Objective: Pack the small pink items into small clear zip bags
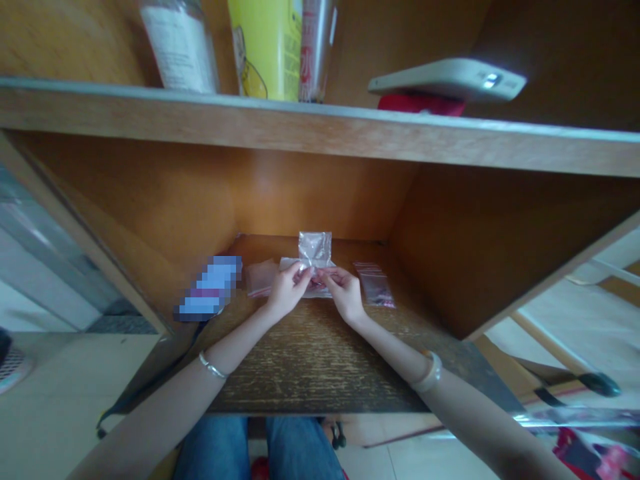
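Observation:
My left hand [290,288] and my right hand [344,291] meet over the middle of the wooden desk, fingertips pinched close together. Between them is a small clear plastic bag [315,247], its upper part standing up behind my fingers. Under my hands lies another flat clear packet [326,292] with small reddish pieces, partly covered by my fingers. To the left of my left hand rest flat clear zip bags [261,279]. On the right, apart from my right hand, lies a zip bag [374,285] with small dark reddish pieces in its lower end.
A phone-like device with a blurred screen [210,288] lies at the left, a cable running from it. Above, the shelf edge [320,130] crosses the view, carrying a bottle [183,50], a yellow container [270,50] and a white phone [445,77]. Side panels enclose the desk.

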Action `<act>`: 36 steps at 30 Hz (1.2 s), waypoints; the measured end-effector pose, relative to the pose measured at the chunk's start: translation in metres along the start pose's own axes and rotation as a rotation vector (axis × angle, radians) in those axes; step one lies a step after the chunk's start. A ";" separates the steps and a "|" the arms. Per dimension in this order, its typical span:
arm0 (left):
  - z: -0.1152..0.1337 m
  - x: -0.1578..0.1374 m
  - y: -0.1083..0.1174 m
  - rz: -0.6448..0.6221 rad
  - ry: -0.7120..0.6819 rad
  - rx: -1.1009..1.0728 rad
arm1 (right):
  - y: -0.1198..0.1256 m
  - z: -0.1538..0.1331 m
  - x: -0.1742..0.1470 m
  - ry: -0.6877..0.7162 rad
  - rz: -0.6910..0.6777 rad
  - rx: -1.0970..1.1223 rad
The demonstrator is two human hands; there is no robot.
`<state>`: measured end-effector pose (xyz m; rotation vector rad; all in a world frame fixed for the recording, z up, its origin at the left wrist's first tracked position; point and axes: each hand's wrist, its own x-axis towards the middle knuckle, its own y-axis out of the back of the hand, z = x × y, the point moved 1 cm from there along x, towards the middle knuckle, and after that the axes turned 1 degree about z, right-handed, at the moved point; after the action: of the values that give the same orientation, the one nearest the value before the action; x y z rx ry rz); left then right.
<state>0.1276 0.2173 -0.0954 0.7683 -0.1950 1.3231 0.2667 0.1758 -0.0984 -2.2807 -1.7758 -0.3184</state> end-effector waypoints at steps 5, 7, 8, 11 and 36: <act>-0.001 0.001 0.002 0.192 -0.057 0.012 | -0.004 -0.001 0.004 0.068 0.000 -0.129; -0.001 0.002 0.005 0.273 -0.091 0.041 | -0.007 -0.003 0.005 0.116 -0.041 -0.273; 0.000 0.002 0.006 0.313 -0.106 0.070 | -0.010 -0.004 0.005 0.135 -0.063 -0.351; 0.003 0.002 0.010 0.402 -0.095 0.201 | -0.021 -0.007 0.009 0.157 -0.128 -0.584; -0.014 0.010 0.019 0.284 -0.020 0.482 | -0.055 -0.026 0.020 0.083 -0.377 -1.161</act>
<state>0.1089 0.2342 -0.0927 1.1923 0.0040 1.6592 0.2174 0.1986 -0.0647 -2.3707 -2.2934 -1.8926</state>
